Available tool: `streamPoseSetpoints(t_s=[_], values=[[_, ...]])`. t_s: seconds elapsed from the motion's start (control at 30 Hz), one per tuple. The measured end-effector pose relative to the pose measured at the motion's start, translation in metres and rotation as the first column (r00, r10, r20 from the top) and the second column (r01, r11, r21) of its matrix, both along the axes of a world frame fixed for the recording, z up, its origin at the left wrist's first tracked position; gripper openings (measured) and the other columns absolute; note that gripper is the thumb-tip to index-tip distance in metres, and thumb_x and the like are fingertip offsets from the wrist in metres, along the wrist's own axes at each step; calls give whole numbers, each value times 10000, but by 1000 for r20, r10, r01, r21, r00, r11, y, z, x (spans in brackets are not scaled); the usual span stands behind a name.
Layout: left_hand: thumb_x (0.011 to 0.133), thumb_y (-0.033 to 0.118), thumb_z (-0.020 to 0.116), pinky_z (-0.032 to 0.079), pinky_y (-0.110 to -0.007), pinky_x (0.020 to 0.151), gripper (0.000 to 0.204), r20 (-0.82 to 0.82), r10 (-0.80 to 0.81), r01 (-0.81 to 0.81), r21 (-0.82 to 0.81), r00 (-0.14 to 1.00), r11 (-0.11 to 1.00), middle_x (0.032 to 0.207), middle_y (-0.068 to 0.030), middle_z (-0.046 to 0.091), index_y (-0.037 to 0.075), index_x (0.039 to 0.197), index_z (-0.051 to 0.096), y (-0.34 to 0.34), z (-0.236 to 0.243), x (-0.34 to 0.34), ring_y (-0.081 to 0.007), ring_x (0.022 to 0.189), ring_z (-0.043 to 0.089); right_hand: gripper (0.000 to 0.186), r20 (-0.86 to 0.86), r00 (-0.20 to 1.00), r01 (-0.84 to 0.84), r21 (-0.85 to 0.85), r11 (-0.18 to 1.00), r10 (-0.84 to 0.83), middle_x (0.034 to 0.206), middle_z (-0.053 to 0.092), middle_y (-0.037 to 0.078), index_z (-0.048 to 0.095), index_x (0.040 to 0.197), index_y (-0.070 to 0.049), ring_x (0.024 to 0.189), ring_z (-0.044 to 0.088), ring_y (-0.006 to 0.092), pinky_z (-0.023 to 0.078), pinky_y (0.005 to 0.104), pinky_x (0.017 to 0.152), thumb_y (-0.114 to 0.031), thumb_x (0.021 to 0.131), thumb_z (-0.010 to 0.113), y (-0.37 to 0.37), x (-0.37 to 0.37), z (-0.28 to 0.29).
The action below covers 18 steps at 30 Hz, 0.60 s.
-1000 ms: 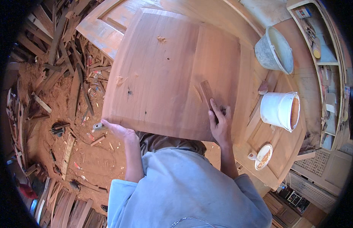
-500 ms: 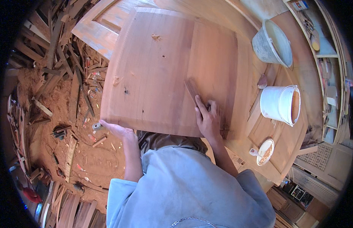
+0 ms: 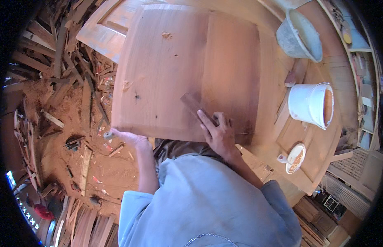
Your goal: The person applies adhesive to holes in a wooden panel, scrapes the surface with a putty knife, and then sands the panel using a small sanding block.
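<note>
A reddish wooden panel (image 3: 162, 70) with small holes and light filler patches lies in front of me. My left hand (image 3: 135, 138) supports its lower left corner, fingers curled at the edge and partly hidden by it. My right hand (image 3: 218, 133) is closed on a narrow wooden sanding block (image 3: 190, 102), pressed flat on the lower middle of the panel, the index finger stretched along the block.
Panelled wooden boards (image 3: 99, 35) lie beneath and beside it. At right stand a grey bucket (image 3: 294, 37), a white bucket (image 3: 307, 105), a lid with putty and a scraper (image 3: 296, 156), and a shelf (image 3: 364, 61). Scrap wood (image 3: 47, 53) and sawdust cover the floor at left.
My right hand has moved the block leftward across the panel from its right part toward the middle. The view has shifted slightly. My left hand stays at the same corner.
</note>
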<state>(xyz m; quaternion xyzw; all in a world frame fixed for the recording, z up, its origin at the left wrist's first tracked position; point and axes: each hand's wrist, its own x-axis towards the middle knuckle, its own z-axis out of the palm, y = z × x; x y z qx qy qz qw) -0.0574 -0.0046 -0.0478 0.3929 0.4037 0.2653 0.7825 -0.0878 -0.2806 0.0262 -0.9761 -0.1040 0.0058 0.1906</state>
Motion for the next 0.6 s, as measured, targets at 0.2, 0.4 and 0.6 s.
streamPoseSetpoints(t_s=[0.2,0.4,0.6], values=[[945,693,333,249,-468,1182,874,-82,66,-72,-76,994,994,1551,-187,263,43,1517,213,-14,26,9,-340,1429,279,478,56,997,50,-44,998,-48,1060,541,128,553,1386,-265,937,573,304,441,460,846,-288,915,631,-4,12,-13],[942,700,302,273,-477,1169,861,-173,72,-70,18,982,997,1536,-186,296,54,1509,244,-21,30,9,-338,1411,312,484,43,997,66,-20,998,-65,1005,519,99,567,1374,-278,911,553,250,426,435,832,-239,899,650,-12,23,-9],[928,722,298,281,-484,1163,883,-99,18,-17,14,995,1000,1528,-183,313,56,1506,251,-2,0,1,-345,1403,324,509,87,996,0,-22,1000,1,1035,530,120,538,1393,-302,914,584,291,464,462,819,-284,897,652,-16,14,-16]])
